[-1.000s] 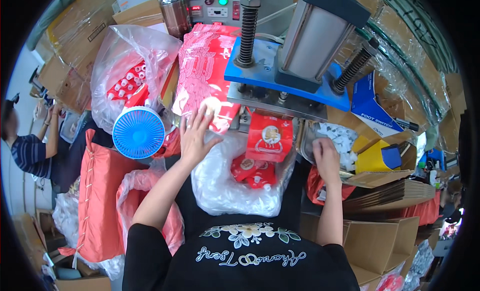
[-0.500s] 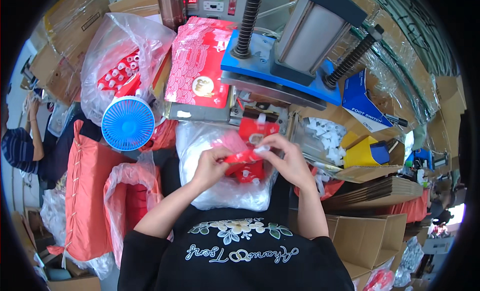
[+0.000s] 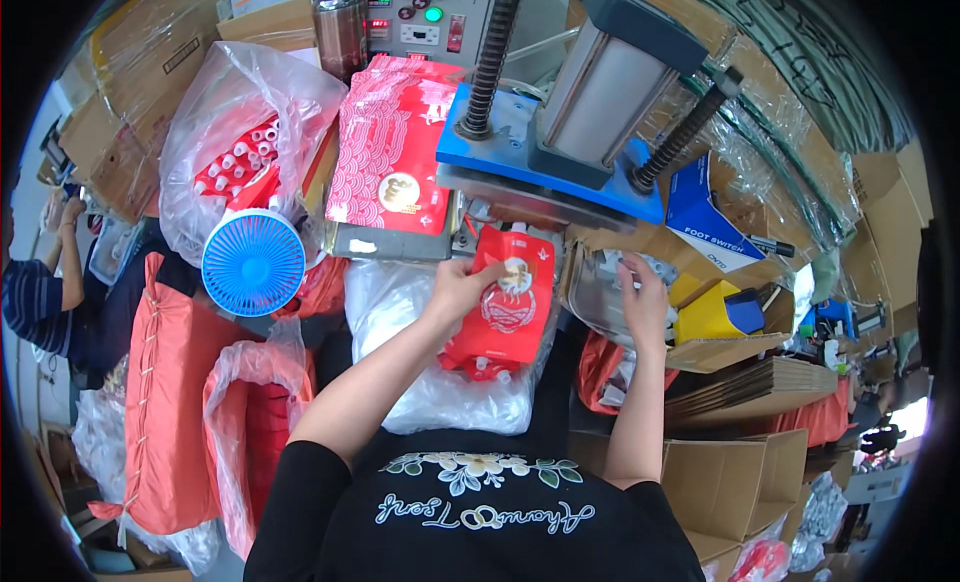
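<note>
My left hand (image 3: 462, 283) grips a red spout pouch (image 3: 507, 300) by its upper left corner, holding it up under the blue plate of the press machine (image 3: 545, 152). More red pouches (image 3: 470, 360) lie below it on a clear plastic bag (image 3: 440, 402). Off to the right, my right hand (image 3: 643, 302) reaches into a clear bag of small white caps (image 3: 600, 287), fingers bent over them; whether it holds one cannot be told.
A stack of flat red pouches (image 3: 390, 167) lies left of the press. A blue fan (image 3: 253, 262) stands at left beside a bag of red and white spouts (image 3: 235, 162). Cardboard boxes (image 3: 740, 392) crowd the right. Another person (image 3: 40, 292) sits at far left.
Both hands were together on a red pouch over the plastic bag. Now the left hand has lifted the pouch toward the press and the right hand has moved right to the caps.
</note>
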`<action>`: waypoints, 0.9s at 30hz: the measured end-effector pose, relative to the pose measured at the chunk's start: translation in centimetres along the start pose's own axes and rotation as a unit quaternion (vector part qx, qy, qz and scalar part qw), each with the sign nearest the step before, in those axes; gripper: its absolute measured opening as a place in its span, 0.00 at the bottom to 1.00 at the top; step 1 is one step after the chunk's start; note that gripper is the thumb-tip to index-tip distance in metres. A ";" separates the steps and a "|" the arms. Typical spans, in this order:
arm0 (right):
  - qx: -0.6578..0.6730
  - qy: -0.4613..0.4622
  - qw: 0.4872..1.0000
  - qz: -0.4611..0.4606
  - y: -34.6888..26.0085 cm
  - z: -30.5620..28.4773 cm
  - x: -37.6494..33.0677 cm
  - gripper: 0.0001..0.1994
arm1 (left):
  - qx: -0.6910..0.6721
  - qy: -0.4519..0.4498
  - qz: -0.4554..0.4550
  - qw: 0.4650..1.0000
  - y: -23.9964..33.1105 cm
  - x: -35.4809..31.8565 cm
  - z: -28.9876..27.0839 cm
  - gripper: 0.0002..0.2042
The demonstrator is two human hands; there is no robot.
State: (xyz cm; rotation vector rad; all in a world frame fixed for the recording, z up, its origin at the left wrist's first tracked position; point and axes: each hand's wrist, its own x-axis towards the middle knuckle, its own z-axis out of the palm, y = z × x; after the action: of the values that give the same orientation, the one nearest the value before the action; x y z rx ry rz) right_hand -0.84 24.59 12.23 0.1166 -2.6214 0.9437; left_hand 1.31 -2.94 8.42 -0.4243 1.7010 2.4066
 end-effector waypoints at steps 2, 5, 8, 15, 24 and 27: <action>-0.069 -0.023 0.997 0.032 0.5 0.2 0.3 0.14 | -0.040 -0.001 -0.014 0.999 0.0 0.5 -0.1 0.11; -0.182 0.023 0.980 -0.075 1.5 3.3 -0.4 0.14 | 0.008 -0.004 0.019 1.000 0.2 1.2 -0.8 0.11; -0.133 0.005 0.988 -0.077 1.2 4.0 -0.4 0.13 | 0.286 0.032 0.229 0.930 2.0 2.1 -3.6 0.13; -0.060 -0.045 0.996 -0.056 2.1 3.1 -0.1 0.07 | 0.622 0.140 0.377 0.672 1.3 -0.7 -12.9 0.28; 0.218 -0.080 0.973 -0.002 -4.9 1.8 -2.1 0.12 | 0.235 0.051 0.289 0.927 2.0 -5.7 -8.6 0.05; 0.241 -0.136 0.960 -0.025 -10.2 2.3 -3.4 0.11 | 0.243 0.017 0.193 0.950 -1.2 -6.0 -7.4 0.07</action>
State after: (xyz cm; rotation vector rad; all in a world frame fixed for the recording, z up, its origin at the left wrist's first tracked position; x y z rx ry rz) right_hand 3.59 15.13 15.52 0.4623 -2.5458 1.6333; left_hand 8.33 -9.36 6.96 -0.0615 2.4901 2.0820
